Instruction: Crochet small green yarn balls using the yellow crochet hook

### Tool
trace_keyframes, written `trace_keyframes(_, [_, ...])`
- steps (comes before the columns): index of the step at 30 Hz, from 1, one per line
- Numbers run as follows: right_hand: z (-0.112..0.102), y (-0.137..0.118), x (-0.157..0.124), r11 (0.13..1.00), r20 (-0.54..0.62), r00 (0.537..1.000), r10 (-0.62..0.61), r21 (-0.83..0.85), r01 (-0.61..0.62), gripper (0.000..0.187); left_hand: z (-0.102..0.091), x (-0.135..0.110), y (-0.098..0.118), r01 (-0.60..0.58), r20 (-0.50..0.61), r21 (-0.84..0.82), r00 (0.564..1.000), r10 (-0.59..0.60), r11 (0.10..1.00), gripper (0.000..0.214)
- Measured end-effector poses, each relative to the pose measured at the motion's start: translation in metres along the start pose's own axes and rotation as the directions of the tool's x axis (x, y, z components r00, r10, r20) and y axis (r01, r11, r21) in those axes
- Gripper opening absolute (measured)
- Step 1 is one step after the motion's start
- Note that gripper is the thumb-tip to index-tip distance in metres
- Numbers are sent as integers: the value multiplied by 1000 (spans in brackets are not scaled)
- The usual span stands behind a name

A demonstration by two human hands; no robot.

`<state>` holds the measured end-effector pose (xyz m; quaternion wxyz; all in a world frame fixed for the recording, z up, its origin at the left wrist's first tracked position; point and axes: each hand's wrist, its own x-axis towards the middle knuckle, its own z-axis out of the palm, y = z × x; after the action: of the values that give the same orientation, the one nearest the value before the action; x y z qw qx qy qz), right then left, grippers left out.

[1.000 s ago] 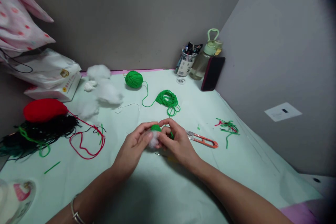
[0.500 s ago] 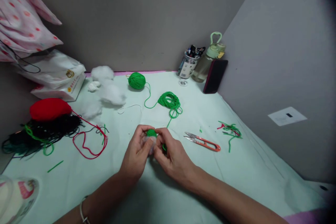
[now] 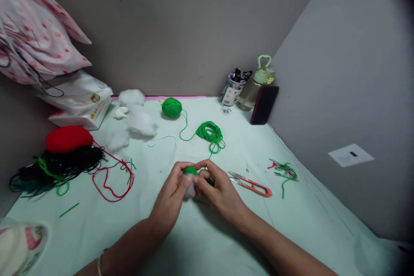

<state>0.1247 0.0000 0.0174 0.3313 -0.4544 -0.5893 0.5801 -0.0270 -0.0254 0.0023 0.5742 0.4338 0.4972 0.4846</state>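
Observation:
A small green crocheted piece (image 3: 191, 170) sits between my two hands, with a tuft of white stuffing (image 3: 190, 189) bulging from its near side. My left hand (image 3: 170, 193) is closed round its left side, the thumb against the stuffing. From the right, my right hand (image 3: 220, 189) grips the piece, its index finger along the top edge and its thumb on the stuffing. Some green yarn shows at the curled fingers of my right hand. A strand runs from there to a loose green yarn coil (image 3: 209, 132), which connects to a green yarn ball (image 3: 171, 107).
Orange thread snips (image 3: 255, 187) lie right of my hands, near yarn scraps (image 3: 284, 170). White stuffing clumps (image 3: 142, 123), red yarn (image 3: 69, 139) and black yarn (image 3: 74, 160) are at left. A pen cup (image 3: 233, 89), bottle (image 3: 255, 88) and phone (image 3: 264, 105) stand at the back.
The view has shifted, so everything sits slightly lower in the picture. My right thumb has moved up onto the stuffing; both hands still hold the green piece.

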Motion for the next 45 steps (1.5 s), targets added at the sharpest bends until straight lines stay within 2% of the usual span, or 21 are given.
trace_keyframes(4, [-1, -1, 0, 999, -12, 1000, 3, -42, -3, 16, 1, -4, 0, 20, 26, 26, 999, -21, 999, 29])
trace_keyframes(8, [-1, -2, 1, 1000, -41, 999, 18, 17, -17, 16, 0, -3, 0, 5, 75, 53, 997, -9, 999, 31])
trace_keyframes(13, [-2, -5, -2, 997, 18, 1000, -13, 80, 11, 18, 1, 1, 1, -23, 88, -8, 996, 24, 1000, 28])
trace_keyframes(18, [7, -3, -11, 990, 63, 994, -92, -103, 98, 8, 0, -2, 4, -6, -13, 53, 1000, 7, 999, 21])
trace_keyframes(20, [11, -2, -14, 981, 71, 994, -84, -170, 95, 3, -3, -3, 5, 14, -45, 87, 999, -10, 996, 14])
trace_keyframes(22, [13, -2, -14, 981, 60, 997, -56, -185, 66, 9, -5, -3, 5, 21, -53, 95, 998, -16, 995, 7])
trace_keyframes(29, [5, -7, -7, 998, 41, 999, 23, -52, -21, 11, -4, 1, 0, 85, 23, -27, 996, -84, 996, 10])
trace_keyframes(33, [4, -2, 0, 998, -22, 998, 67, 8, -67, 10, 2, -1, -2, 122, 31, -96, 992, -120, 988, 23])
trace_keyframes(39, [-4, -3, 6, 992, -110, 990, 91, 92, -81, 11, 3, 3, 0, 174, 105, -360, 984, -146, 916, 37])
trace_keyframes(42, [-3, -1, 4, 989, -119, 989, 91, 131, -75, 11, 2, 5, -7, 163, 105, -315, 985, -136, 935, 40])
trace_keyframes(45, [2, 5, 2, 998, -121, 992, 42, 52, -36, 10, 3, 4, -15, 131, 78, -284, 991, -113, 950, 35])
